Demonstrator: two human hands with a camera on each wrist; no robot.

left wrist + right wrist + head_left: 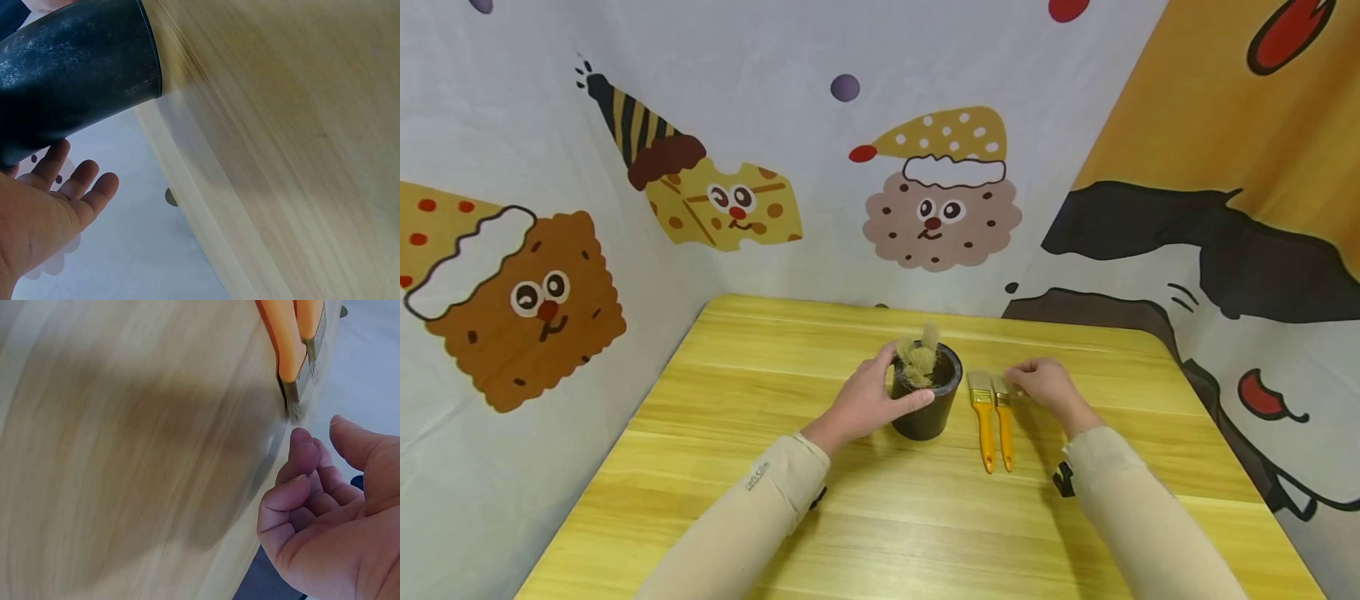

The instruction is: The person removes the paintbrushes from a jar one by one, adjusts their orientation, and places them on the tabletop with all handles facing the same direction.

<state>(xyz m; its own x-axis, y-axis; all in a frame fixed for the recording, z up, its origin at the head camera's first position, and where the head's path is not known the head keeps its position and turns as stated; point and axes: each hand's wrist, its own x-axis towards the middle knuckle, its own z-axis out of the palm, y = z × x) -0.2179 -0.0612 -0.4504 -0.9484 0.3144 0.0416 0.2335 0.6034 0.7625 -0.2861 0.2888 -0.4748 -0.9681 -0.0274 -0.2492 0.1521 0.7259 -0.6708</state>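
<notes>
A dark, nearly black round pot [920, 414] stands on the table, holding a clump of tan, tangled fibres [917, 362] and a pale, flat, upright piece. The left hand [868, 395] grips the pot, its thumb across the near rim; in the left wrist view several fingers of this hand [47, 209] spread beside the dark wall. To the pot's right lie two flat paintbrushes with orange handles, a wider one [983, 421] and a narrower one [1003, 423], bristles pointing away. The right hand [1047, 385] is close to the narrower brush's bristles; its fingers curl loosely with nothing visible between them.
The wood-grain table [895, 517] ends at a back edge against a white cloth [760, 75] printed with cartoon figures. More of this cloth hangs along the left and right sides. A dark strap piece [1064, 480] shows under the right wrist.
</notes>
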